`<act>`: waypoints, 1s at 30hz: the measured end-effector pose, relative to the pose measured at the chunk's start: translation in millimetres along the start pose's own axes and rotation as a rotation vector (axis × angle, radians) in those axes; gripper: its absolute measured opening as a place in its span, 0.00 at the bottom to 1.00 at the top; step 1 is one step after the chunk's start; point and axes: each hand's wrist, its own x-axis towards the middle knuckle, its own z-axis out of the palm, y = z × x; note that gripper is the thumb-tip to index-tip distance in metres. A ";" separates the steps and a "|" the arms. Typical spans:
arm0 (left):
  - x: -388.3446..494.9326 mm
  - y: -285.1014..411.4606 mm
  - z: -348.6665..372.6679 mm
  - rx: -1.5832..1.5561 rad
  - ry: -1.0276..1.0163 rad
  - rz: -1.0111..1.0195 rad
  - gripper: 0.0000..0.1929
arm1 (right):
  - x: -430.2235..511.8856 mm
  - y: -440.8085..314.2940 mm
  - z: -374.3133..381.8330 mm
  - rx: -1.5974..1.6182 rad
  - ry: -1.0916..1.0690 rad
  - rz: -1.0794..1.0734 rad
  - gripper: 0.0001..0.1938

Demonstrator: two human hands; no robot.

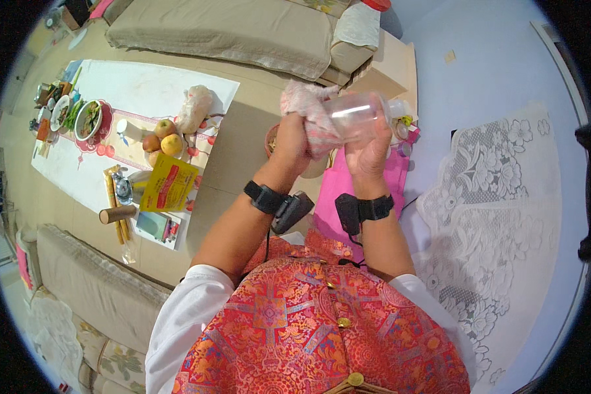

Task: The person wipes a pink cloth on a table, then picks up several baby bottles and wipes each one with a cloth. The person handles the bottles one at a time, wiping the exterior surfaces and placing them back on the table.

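My left hand (294, 138) grips a crumpled pink-and-white cloth (305, 101). The cloth lies against the left end of a clear cylindrical jar (354, 117) and covers that end. From the right and below, my right hand (372, 150) holds the jar's side, its fingers partly hidden behind the clear wall. The jar is tilted nearly on its side, in the air in front of me. Whether any cloth reaches inside it cannot be made out. Below and behind my right hand is a bright pink cover (332, 197).
On the left, a long table with a white cloth (143, 81) bears food bowls (88, 120), apples (165, 128), a yellow packet (170, 184) and a cardboard tube (117, 214). Small items (403, 129) stand behind the jar. A sofa (226, 34) is ahead; a lace curtain (492, 197) hangs right.
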 end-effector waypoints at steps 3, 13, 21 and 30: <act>-4.2 0.8 -11.5 -0.216 -0.003 -0.282 0.26 | 10.6 -0.4 -4.9 -0.147 -0.148 -0.016 0.38; 9.6 33.0 -56.3 0.769 0.048 0.556 0.12 | 36.4 29.8 24.5 0.015 -0.001 0.293 0.30; 41.5 56.7 -65.1 0.090 0.029 0.034 0.28 | 66.3 55.1 41.0 -0.042 -0.109 0.149 0.41; 147.7 64.4 -90.8 0.304 0.183 -0.083 0.31 | 169.2 65.6 -4.8 0.007 -0.257 0.252 0.42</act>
